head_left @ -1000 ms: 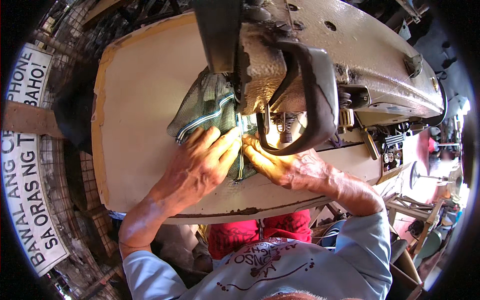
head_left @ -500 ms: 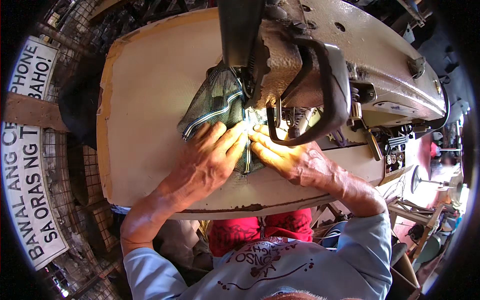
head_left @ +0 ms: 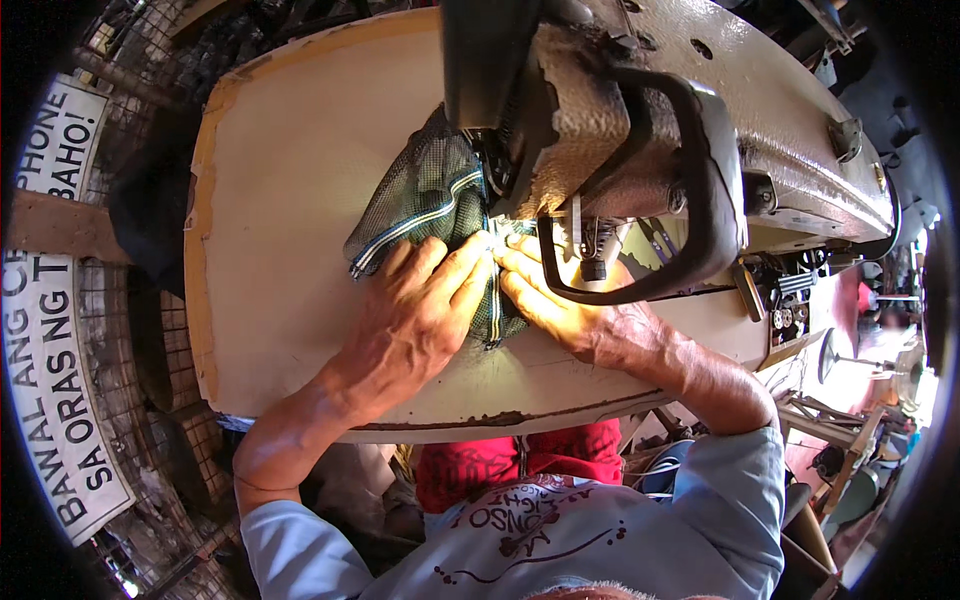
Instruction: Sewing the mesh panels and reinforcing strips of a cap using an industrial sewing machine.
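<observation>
A dark mesh fabric piece [head_left: 425, 165] with blue-and-white striped binding lies bunched under the head of a sewing machine [head_left: 585, 110]. My left hand [head_left: 420, 310] presses the near-left part of the mesh, its thumb and forefinger closed on the striped edge close to the needle area. From the other side, my right hand [head_left: 575, 310] grips the same edge, fingertips almost meeting those of the left. A lamp glow lights the spot between them. The needle itself is hidden behind the machine's parts, and a black looped guard [head_left: 690, 230] partly covers my right hand.
The pale tabletop [head_left: 290, 200] has worn, taped edges. Scissors [head_left: 658, 240] lie behind the guard; small bobbins [head_left: 785, 318] and a wooden-handled tool [head_left: 747, 290] sit at the right. A wire-mesh wall with lettered signs [head_left: 75, 400] stands at the left.
The mesh's left corner has shifted slightly left and away. Both hands keep their hold in nearly the same place. The whole view has moved a little, so the machine head appears farther right.
</observation>
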`<state>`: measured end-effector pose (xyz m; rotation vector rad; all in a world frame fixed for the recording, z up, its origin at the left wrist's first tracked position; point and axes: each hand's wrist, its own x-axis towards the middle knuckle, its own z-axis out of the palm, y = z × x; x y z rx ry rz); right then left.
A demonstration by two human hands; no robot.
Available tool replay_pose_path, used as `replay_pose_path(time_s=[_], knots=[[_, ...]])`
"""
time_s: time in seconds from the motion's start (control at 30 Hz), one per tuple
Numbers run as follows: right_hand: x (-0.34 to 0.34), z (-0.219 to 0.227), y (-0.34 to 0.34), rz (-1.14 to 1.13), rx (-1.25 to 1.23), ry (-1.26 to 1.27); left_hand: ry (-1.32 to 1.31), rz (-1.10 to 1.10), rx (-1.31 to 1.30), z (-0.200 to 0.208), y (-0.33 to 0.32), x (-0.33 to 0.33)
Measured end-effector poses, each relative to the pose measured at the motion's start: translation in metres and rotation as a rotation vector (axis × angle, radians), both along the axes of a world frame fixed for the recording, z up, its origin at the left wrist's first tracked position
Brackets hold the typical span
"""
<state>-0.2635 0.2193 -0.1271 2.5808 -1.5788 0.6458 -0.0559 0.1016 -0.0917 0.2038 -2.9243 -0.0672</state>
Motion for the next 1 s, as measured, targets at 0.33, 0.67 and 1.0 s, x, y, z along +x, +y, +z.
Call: replay_pose_path(time_s=[0.33, 0.67, 1.0], knots=[[-0.003, 0.001, 0.002, 0.043, -0.019, 0.026, 0.050, -0.006, -0.102, -0.001, 0.003, -0.001], [-0.002, -0.005, 0.001, -0.016, -0.004, 0.039, 0.072, 0.019, -0.023, -0.006, -0.002, -0.002], [-0.006, -0.003, 0.003, 0.047, -0.043, -0.039, 0.070, -0.043, -0.046, -0.004, -0.002, -0.001]])
